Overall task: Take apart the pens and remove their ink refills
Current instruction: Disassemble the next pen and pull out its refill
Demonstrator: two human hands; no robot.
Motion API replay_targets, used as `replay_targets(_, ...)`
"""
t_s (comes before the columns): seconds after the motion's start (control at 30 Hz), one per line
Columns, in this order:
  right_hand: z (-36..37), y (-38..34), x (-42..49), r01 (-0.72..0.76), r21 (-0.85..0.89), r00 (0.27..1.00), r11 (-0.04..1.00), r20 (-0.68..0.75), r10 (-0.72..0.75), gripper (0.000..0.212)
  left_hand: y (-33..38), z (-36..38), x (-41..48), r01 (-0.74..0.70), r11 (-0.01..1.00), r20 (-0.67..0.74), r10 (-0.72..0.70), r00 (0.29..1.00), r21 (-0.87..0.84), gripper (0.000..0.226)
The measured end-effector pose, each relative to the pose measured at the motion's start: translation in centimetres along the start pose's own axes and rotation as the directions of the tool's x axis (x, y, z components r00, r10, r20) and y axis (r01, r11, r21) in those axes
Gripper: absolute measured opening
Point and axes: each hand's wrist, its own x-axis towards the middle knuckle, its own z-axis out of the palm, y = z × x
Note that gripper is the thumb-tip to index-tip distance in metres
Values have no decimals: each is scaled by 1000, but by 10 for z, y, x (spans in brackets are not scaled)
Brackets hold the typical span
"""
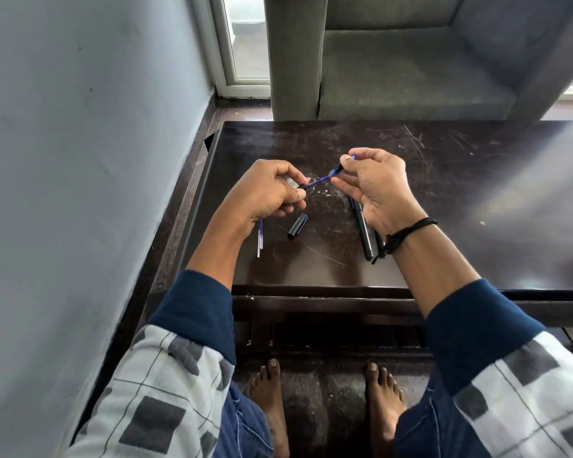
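Observation:
My left hand (268, 190) grips a dark pen barrel (293, 185) above the dark table (444, 200). A thin blue ink refill (318, 180) runs out of the barrel up to my right hand (374, 183), whose thumb and forefinger pinch the pen's blue tip piece (339, 167). Under my left wrist two clear refills (260, 239) lie on the table. A loose black cap (297, 227) lies between my hands. Black pens (364, 233) lie below my right hand, partly hidden by the wrist.
A grey wall (80, 160) stands close on the left of the table. A grey armchair (411, 61) stands behind the table's far edge. My bare feet (328, 401) rest on the floor under the front edge.

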Motion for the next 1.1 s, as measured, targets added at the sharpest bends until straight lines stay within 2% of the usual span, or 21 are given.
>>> replay_targets(0.67, 10, 10, -13, -10, -95, 992, 995, 125, 22, 23, 1, 3, 2, -7, 999, -14, 7, 1000, -37, 13)
replay_targets(1.1, 10, 10, -15, 1, -88, 990, 996, 143, 12, 24, 0, 4, 3, -38, 999, -28, 37, 999, -22, 13)
